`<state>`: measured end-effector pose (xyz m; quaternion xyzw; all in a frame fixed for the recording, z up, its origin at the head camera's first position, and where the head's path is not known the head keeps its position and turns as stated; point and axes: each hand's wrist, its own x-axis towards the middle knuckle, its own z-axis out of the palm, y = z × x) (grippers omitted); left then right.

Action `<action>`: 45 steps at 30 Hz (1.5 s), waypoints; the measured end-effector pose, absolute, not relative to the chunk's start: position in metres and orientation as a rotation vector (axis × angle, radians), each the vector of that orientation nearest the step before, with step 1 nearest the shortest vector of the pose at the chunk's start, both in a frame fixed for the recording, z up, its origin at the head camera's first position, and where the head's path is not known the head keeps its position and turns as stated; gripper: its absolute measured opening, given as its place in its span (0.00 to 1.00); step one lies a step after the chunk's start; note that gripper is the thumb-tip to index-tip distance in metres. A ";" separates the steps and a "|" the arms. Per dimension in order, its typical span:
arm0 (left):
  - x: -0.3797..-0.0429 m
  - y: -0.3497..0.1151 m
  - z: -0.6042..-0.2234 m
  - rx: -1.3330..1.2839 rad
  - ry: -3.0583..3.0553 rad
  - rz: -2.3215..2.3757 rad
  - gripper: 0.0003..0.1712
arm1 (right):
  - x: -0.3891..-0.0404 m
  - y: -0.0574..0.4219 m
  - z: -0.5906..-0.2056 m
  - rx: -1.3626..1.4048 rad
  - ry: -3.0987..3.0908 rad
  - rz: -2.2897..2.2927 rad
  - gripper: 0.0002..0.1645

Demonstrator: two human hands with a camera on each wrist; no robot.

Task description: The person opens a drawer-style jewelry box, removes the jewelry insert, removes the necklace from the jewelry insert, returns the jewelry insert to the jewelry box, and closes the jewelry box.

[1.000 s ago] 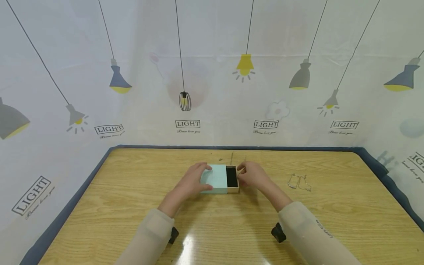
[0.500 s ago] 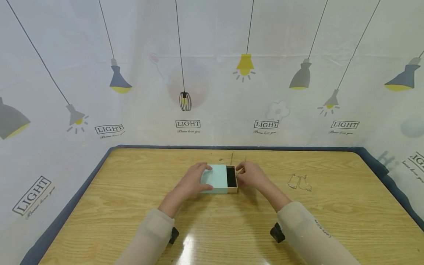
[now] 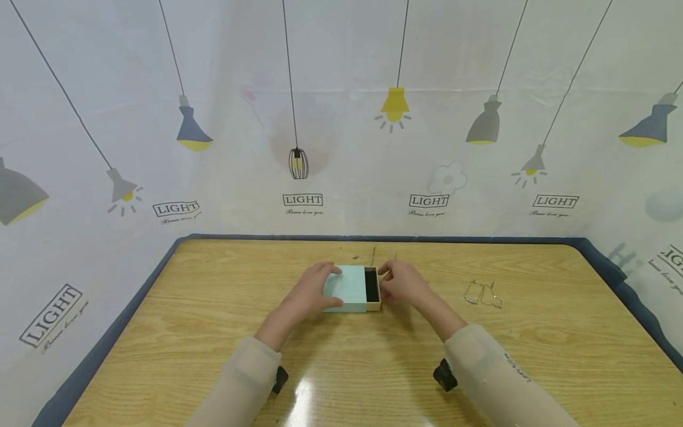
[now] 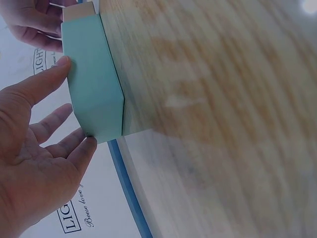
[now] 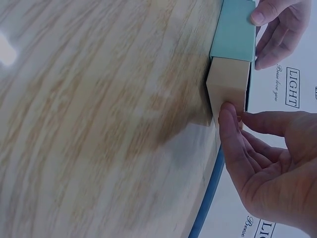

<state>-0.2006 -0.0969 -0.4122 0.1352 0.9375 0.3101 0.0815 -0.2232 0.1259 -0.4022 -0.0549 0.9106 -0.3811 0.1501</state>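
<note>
A pale turquoise slide box sleeve (image 3: pixel 345 284) lies on the table, its tan inner drawer (image 3: pixel 373 306) sticking out to the right a little. Black lining shows inside the drawer. My left hand (image 3: pixel 309 290) grips the sleeve, thumb along the near side and fingers at the far side; the left wrist view shows the thumb tip on the turquoise wall (image 4: pixel 91 64). At the drawer's outer end, my right hand (image 3: pixel 402 281) has its thumb and fingertips close together. In the right wrist view these fingers (image 5: pixel 233 131) pinch at a small brownish tab on the drawer's end face (image 5: pixel 228 84).
Thin silvery chain jewellery (image 3: pixel 482 294) lies on the wooden table (image 3: pixel 533 356) to the right of the right hand. A white cloth backdrop (image 3: pixel 341 118) printed with lamps stands behind the table, along its dark blue edge (image 3: pixel 373 238).
The drawer has slid left, further into the turquoise sleeve, so less black lining shows. My right hand has moved left with it; the left hand stays in place.
</note>
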 end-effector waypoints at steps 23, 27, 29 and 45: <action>-0.200 -0.097 -0.412 0.401 2.799 0.916 0.37 | -0.223 0.122 -0.403 -0.154 2.580 -1.146 0.19; -0.200 -0.097 -0.412 0.397 2.798 0.915 0.37 | -0.224 0.122 -0.403 -0.155 2.583 -1.142 0.19; -0.200 -0.097 -0.412 0.396 2.798 0.914 0.37 | -0.224 0.121 -0.403 -0.153 2.579 -1.149 0.19; -0.201 -0.097 -0.411 0.390 2.793 0.915 0.37 | -0.222 0.114 -0.409 -0.129 2.552 -1.275 0.19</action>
